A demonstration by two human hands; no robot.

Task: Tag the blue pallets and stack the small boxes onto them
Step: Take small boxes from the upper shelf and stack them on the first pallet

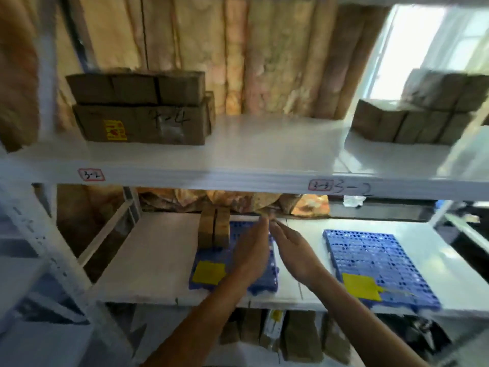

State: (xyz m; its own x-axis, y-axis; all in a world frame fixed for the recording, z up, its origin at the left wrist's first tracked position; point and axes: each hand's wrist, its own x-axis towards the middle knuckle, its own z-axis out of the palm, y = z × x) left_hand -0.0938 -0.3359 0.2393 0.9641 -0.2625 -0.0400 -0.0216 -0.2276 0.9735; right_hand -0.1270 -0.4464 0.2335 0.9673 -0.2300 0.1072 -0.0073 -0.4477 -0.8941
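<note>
Both my hands, left hand (pixel 251 250) and right hand (pixel 293 250), reach flat-fingered and empty over the left perforated blue plastic pallet (pixel 260 284), far-left of them two small brown cardboard boxes (pixel 213 229).

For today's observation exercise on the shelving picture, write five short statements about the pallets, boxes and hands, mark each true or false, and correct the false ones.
1. Two blue pallets lie on the middle shelf. True: the left pallet and the right pallet.
2. Only one pallet carries a yellow tag. False: the left tag and the right tag are both there.
3. The small boxes stand on the right pallet. False: they stand at the left pallet's far left corner.
4. The left hand and right hand grip a box together. False: both reach forward, fingers straight, holding nothing visible.
5. The upper shelf holds cardboard boxes. True.
</note>
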